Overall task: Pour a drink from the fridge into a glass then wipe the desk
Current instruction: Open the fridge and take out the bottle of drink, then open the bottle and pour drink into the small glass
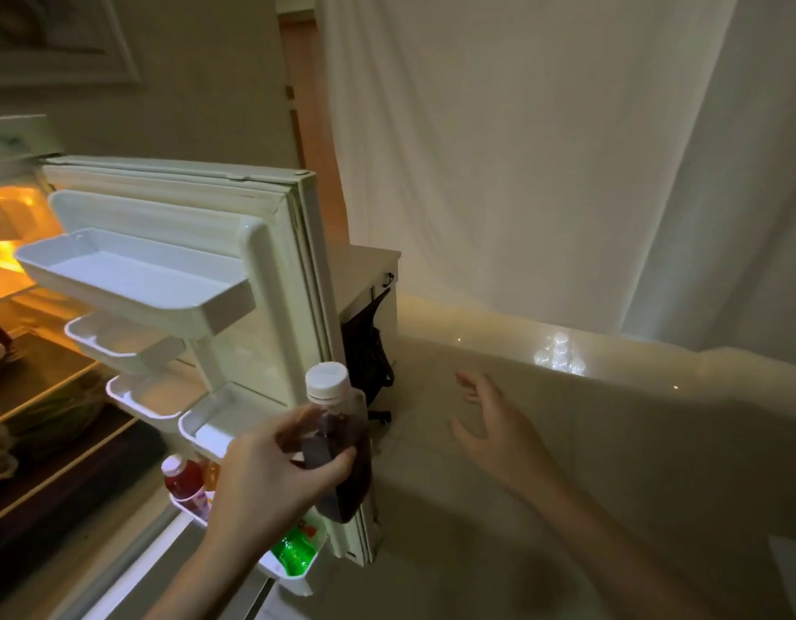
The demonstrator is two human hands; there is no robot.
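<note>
Bottle [338, 445] of dark drink, white-capped, sits upright in the left hand [271, 476], whose grip is wrapped around its middle, just in front of the open fridge door [199, 226]. Right hand [494, 422] hangs spread and empty. Two more bottles stand in the lowest door bin: one red [183, 478], one green [293, 550].
</note>
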